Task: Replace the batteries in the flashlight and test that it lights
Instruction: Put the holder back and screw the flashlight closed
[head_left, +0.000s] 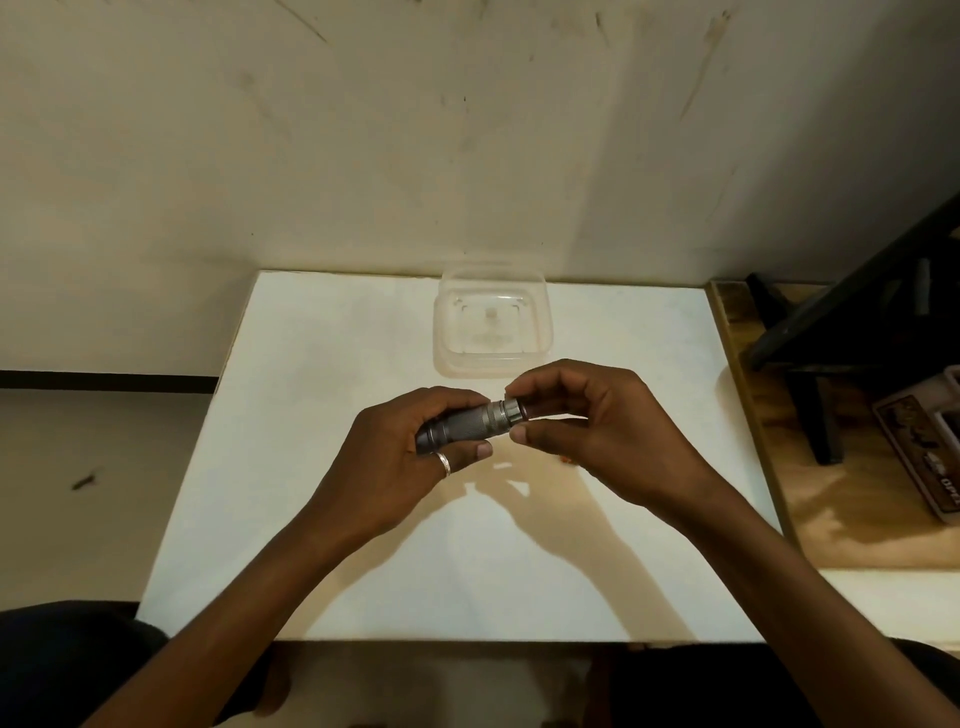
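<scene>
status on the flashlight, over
Left hand grips flashlight body. Right hand pinches at its other end, above the table. Clear tub behind the hands, apart from them.

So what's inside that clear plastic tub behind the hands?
Nothing loose shows in the tub, only moulded marks on its base. The right hand hides part of its near rim.

Both forearms reach in over the table's (311, 364) near edge. The left hand (410, 457) wraps the flashlight (467, 423) — the right hand (597, 421) pinches its end, thumb under, fingers curled over.
</scene>
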